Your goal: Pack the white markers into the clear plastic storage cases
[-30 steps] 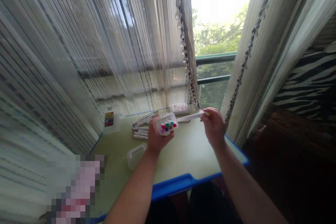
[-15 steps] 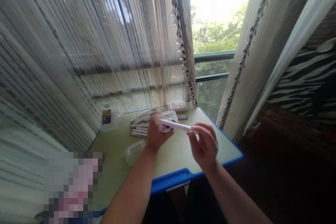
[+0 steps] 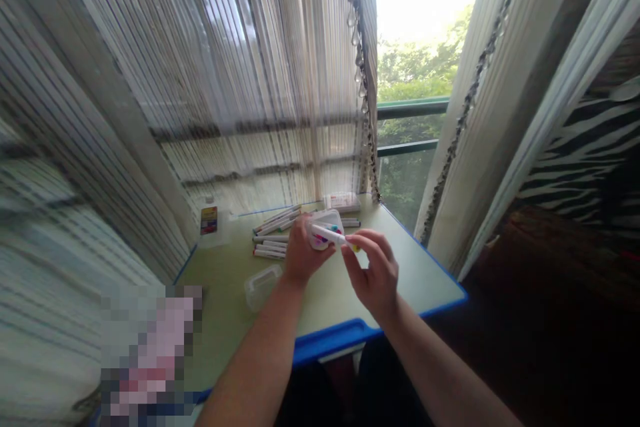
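Observation:
My left hand (image 3: 305, 253) is wrapped round a clear plastic case (image 3: 334, 218), whose open end faces me and shows several coloured marker ends inside. Between the thumb and fingers of my right hand (image 3: 374, 267) is a white marker (image 3: 331, 235) with a yellow end near the fingertips. Its far end points left, at the mouth of the case; whether it is inside cannot be told. Several more markers (image 3: 273, 247) lie on the table (image 3: 400, 273) left of and behind my left hand. Beside my left forearm sits a clear plastic lid (image 3: 263, 285).
Another clear box (image 3: 343, 201) stands at the table's back edge. A clear package with a coloured label (image 3: 209, 220) is at the back left. Sheer curtains (image 3: 250, 80) hang behind the table. A blurred pink shape (image 3: 165, 340) is at the left.
My right hand has moved left toward the case, carrying the marker farther over its opening. My left hand still holds the case. The whole view has shifted slightly.

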A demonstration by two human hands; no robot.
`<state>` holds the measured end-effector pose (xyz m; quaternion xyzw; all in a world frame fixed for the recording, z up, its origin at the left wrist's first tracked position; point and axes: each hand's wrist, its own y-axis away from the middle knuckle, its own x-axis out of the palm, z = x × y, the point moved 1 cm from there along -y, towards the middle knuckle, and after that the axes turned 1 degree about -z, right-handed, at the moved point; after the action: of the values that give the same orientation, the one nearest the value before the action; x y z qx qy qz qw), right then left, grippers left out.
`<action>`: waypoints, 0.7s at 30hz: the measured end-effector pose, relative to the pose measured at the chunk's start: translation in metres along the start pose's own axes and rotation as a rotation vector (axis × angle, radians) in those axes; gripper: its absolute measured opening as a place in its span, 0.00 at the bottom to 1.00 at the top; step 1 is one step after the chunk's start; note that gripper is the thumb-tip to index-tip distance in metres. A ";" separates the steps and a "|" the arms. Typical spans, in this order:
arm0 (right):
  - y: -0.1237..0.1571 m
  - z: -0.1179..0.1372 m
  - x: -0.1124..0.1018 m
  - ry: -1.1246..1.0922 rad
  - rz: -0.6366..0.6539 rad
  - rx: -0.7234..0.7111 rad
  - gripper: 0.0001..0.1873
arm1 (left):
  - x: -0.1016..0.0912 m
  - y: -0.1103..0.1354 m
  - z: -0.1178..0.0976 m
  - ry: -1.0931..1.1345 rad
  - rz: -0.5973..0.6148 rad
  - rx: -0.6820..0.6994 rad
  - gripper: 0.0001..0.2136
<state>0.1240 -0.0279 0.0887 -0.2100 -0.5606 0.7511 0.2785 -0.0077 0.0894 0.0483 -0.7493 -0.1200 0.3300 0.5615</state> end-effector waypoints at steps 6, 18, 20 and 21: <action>0.005 -0.009 0.024 -0.069 0.107 0.085 0.12 | 0.003 0.000 -0.003 -0.027 -0.044 0.075 0.31; 0.003 -0.027 0.037 0.043 0.220 0.066 0.07 | 0.006 0.000 -0.003 0.004 -0.075 0.079 0.26; 0.002 -0.030 0.037 0.063 0.256 0.056 0.08 | 0.006 0.001 -0.003 0.009 -0.070 0.080 0.24; 0.001 -0.031 0.037 0.076 0.275 0.046 0.08 | 0.007 0.002 -0.003 0.007 -0.065 0.089 0.24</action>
<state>0.1152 0.0191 0.0787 -0.3069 -0.4981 0.7863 0.1986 -0.0009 0.0900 0.0445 -0.7204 -0.1276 0.3140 0.6051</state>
